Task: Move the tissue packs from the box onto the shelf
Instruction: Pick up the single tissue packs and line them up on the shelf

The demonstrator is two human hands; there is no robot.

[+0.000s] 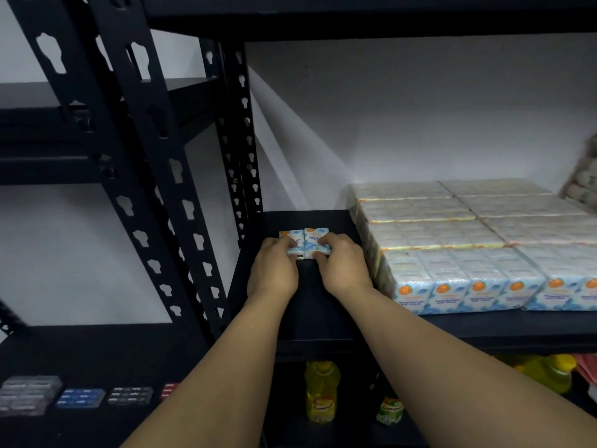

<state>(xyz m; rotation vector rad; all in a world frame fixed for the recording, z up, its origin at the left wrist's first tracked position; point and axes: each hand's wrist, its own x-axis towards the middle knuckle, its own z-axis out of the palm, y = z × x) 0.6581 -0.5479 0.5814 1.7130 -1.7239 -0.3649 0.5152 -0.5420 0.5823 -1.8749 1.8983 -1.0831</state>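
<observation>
Both hands are on the tissue packs (304,242) near the shelf's (323,305) left edge, deep toward its back: left hand (274,270) curled over the left pack, right hand (342,266) over the right, thumbs on the near face. The pair's long axis runs left-right, parallel to the front edge. Big wrapped bundles (452,250) sit just right; can't tell if the packs are set down yet or how many are stacked.

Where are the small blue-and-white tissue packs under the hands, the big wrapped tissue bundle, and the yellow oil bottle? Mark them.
small blue-and-white tissue packs (308,236): head view, top face above the fingers.
big wrapped tissue bundle (452,279): head view, front row.
yellow oil bottle (321,394): head view, body.
</observation>
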